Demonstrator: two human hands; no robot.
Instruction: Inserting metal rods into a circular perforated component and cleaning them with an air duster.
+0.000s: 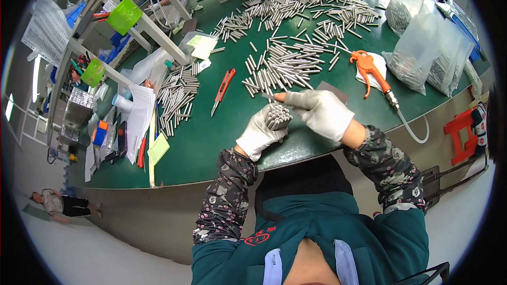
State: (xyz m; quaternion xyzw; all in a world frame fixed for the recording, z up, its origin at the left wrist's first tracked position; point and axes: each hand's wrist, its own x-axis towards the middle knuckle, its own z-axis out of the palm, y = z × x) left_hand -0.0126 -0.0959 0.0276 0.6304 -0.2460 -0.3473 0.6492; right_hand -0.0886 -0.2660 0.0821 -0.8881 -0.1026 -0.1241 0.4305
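Left hand (pixel 262 133) curled tight, right hand (pixel 323 113) pinching, thumb probably hidden

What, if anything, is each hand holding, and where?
Left hand: a bundle of metal rods, gripped around its sides. Right hand: apparently one metal rod, by its end.

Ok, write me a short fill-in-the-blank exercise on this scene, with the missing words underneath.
1. A bundle of metal rods is held in the person's ____ hand.
2. The glove on the right hand is ____ in colour.
3. The body of the air gun is ____ in colour.
4. The tabletop is ____ in colour.

Missing words: left; white; orange; green.
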